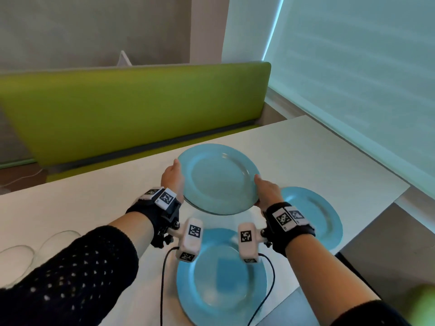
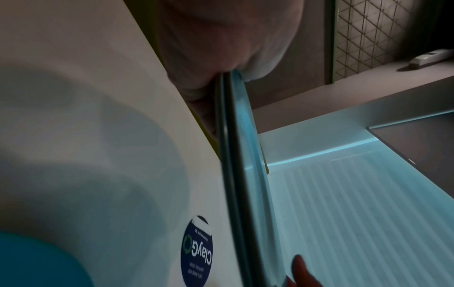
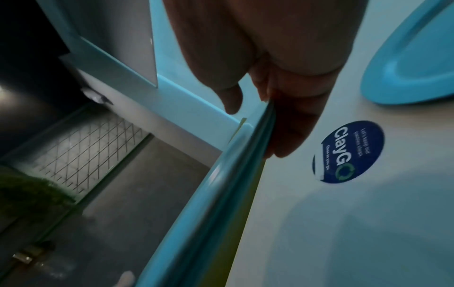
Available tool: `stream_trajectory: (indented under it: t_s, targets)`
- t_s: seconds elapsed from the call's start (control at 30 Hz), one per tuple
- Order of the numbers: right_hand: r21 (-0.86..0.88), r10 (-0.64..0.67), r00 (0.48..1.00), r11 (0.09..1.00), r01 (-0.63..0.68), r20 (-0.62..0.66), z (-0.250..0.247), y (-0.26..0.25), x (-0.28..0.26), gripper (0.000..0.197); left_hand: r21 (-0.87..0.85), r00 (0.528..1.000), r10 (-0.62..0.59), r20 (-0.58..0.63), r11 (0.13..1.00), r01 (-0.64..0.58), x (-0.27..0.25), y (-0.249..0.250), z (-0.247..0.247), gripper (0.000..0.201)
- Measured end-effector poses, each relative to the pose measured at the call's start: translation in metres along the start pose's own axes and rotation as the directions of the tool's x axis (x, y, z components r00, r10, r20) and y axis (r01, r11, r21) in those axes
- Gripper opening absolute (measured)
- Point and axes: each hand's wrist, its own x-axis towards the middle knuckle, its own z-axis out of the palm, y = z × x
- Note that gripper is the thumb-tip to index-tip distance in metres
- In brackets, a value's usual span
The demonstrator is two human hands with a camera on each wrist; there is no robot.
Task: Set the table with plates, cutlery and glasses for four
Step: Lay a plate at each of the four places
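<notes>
Both hands' (image 1: 173,178) (image 1: 268,190) grip pinches opposite rims of a level blue plate (image 1: 219,178).

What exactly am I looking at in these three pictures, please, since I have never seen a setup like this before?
There is no machine here: a person wears one camera on the head and one on each wrist. The head view looks down at both arms. The left hand and the right hand grip opposite rims of one blue plate, held above a white table. Two more blue plates lie on the table, one near the person and one to the right. Clear glass dishes sit at the left. The white blocks with black patterns on the wrists are the wrist cameras. Each wrist view looks along its hand at the held plate's edge, and both show a round blue sticker on the table.
</notes>
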Motion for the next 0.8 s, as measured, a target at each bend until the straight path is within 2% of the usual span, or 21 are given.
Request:
stream_trajectory:
  t_s: [0.07,0.17,0.23,0.37,0.43,0.5,0.63,0.8]
  targets:
    - [-0.104,-0.036,0.999,0.994,0.034,-0.013,0.018,0.005,0.005,0.025,0.021,0.999,0.029,-0.021,0.999,-0.029,0.008,0.002,-0.017,0.052]
    - [-0.129,-0.054,0.998,0.99,0.056,0.017,0.041,0.008,0.006,0.023,0.024,0.997,0.042,-0.061,0.999,-0.04,0.017,0.003,-0.041,0.054]
    - [-0.123,-0.038,0.998,0.991,0.044,0.054,0.051,0.009,0.007,0.027,-0.025,0.996,0.001,-0.09,1.0,-0.004,0.019,0.006,-0.052,0.057]
    - [-0.021,0.069,0.992,0.997,-0.067,0.101,0.062,0.009,0.012,0.037,-0.06,0.983,-0.018,-0.181,0.998,0.008,0.028,0.014,-0.071,0.057]
    - [0.136,0.131,0.988,0.98,-0.142,0.085,0.067,0.006,0.016,0.034,-0.084,0.966,-0.012,-0.257,0.996,-0.01,0.039,0.015,-0.083,0.058]
    - [0.243,0.181,0.98,0.95,-0.197,0.085,0.07,0.003,0.023,0.035,-0.104,0.938,-0.014,-0.347,0.994,-0.023,0.048,0.018,-0.097,0.057]
    - [0.325,0.213,0.974,0.918,-0.226,0.077,0.073,0.007,0.04,0.038,-0.097,0.861,-0.013,-0.508,0.994,-0.042,0.063,0.03,-0.127,0.054]
    - [0.309,0.27,0.961,0.911,-0.273,0.054,0.084,0.028,0.056,0.038,-0.094,0.772,-0.013,-0.635,0.994,-0.06,0.075,0.039,-0.154,0.052]
